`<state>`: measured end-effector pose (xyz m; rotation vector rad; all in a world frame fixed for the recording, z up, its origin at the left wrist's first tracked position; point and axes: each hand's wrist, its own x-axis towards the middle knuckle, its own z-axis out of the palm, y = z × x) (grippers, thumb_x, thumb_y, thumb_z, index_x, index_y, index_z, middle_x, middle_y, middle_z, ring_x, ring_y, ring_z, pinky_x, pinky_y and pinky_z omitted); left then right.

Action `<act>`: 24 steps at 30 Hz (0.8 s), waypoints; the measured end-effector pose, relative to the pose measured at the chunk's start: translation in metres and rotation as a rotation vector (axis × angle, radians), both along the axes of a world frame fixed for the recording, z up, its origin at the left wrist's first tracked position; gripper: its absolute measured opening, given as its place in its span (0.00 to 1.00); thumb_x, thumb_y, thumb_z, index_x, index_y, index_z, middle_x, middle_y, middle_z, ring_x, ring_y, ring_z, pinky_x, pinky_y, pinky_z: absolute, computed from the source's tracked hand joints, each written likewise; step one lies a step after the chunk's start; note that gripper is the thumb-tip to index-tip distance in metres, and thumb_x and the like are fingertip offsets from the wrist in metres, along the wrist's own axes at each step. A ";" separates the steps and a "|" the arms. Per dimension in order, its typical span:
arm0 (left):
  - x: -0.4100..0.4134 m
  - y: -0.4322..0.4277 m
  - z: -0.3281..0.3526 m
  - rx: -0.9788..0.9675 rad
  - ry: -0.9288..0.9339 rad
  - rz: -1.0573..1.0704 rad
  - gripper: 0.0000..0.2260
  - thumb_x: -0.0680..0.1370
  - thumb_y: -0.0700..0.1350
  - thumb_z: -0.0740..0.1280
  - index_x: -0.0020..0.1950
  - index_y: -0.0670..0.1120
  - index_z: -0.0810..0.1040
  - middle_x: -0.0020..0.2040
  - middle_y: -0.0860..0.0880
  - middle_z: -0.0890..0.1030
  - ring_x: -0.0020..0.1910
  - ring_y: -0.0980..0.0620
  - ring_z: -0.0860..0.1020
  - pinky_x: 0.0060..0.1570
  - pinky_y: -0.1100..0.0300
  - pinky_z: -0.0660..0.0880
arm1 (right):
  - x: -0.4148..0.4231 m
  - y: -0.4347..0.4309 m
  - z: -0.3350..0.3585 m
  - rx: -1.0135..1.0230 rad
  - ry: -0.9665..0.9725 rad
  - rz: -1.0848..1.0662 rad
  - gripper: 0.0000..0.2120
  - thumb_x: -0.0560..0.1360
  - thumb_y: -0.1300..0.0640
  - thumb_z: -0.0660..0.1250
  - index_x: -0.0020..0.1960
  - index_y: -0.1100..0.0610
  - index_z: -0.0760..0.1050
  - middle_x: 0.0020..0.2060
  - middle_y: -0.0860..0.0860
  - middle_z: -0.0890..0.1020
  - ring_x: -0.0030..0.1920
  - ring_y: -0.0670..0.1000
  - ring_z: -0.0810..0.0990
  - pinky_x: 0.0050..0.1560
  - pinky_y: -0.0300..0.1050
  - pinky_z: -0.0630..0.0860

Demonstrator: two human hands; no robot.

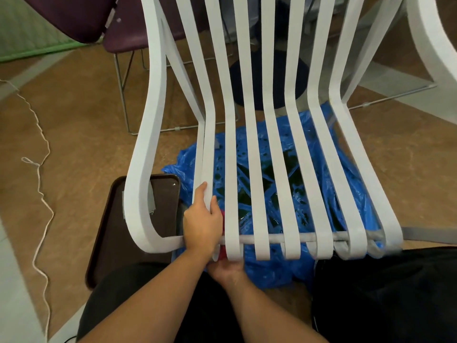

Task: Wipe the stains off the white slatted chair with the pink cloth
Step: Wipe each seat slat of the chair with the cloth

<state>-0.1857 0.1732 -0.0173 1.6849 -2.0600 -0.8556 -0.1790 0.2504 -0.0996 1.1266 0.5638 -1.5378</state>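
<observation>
The white slatted chair [256,154] fills the view, its seat slats running toward me and curling down at the front. My left hand [202,224] grips the second slat from the left near the front, thumb on top and fingers wrapped around its right edge. My right hand [226,267] sits under the curled slat ends, just below the left hand, and is mostly hidden. It holds the pink cloth [223,253], of which only small slivers show between the slats.
A crumpled blue plastic bag [306,194] lies on the floor under the seat. Beside the chair's left arm sits a brown tray [108,233]. Purple chairs [128,33] stand at the back left, a white cord [39,194] trails along the left floor, and another white chair [435,38] is at the right edge.
</observation>
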 end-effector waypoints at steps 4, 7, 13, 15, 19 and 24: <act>0.000 0.000 -0.001 -0.012 0.004 -0.010 0.20 0.82 0.53 0.62 0.74 0.60 0.66 0.40 0.48 0.82 0.38 0.49 0.82 0.44 0.51 0.81 | -0.008 0.003 0.009 -0.010 -0.045 -0.056 0.20 0.81 0.47 0.57 0.43 0.60 0.77 0.31 0.62 0.82 0.29 0.60 0.83 0.31 0.53 0.82; -0.001 0.002 0.001 -0.006 0.015 -0.012 0.20 0.83 0.53 0.62 0.75 0.59 0.66 0.41 0.48 0.82 0.39 0.49 0.81 0.44 0.51 0.81 | -0.013 0.005 0.013 -0.009 -0.059 -0.073 0.21 0.80 0.44 0.58 0.47 0.60 0.78 0.32 0.62 0.84 0.30 0.61 0.84 0.29 0.56 0.82; -0.008 0.010 0.003 0.017 0.004 -0.025 0.19 0.83 0.54 0.61 0.74 0.62 0.64 0.41 0.46 0.82 0.39 0.46 0.82 0.43 0.46 0.82 | -0.032 0.017 0.003 -0.008 0.022 -0.034 0.19 0.78 0.45 0.60 0.60 0.56 0.80 0.50 0.63 0.84 0.60 0.64 0.79 0.65 0.63 0.73; -0.009 0.010 0.004 0.025 0.010 -0.030 0.19 0.83 0.54 0.61 0.74 0.62 0.64 0.42 0.46 0.82 0.39 0.45 0.82 0.42 0.46 0.82 | -0.042 0.025 -0.002 0.012 0.068 -0.062 0.21 0.80 0.45 0.57 0.66 0.55 0.77 0.56 0.62 0.82 0.65 0.65 0.76 0.69 0.66 0.68; -0.007 0.008 0.006 0.033 0.025 -0.059 0.20 0.83 0.53 0.61 0.75 0.61 0.65 0.41 0.45 0.82 0.37 0.45 0.81 0.41 0.46 0.82 | -0.074 0.054 0.000 0.022 0.153 -0.128 0.25 0.80 0.40 0.53 0.61 0.53 0.80 0.55 0.60 0.84 0.61 0.65 0.79 0.65 0.70 0.71; -0.006 0.009 0.010 0.015 0.033 -0.066 0.20 0.83 0.51 0.61 0.76 0.57 0.66 0.42 0.44 0.82 0.37 0.45 0.80 0.41 0.50 0.80 | -0.123 0.093 -0.010 0.069 0.225 -0.224 0.28 0.79 0.39 0.52 0.69 0.52 0.76 0.62 0.59 0.81 0.66 0.65 0.76 0.69 0.71 0.65</act>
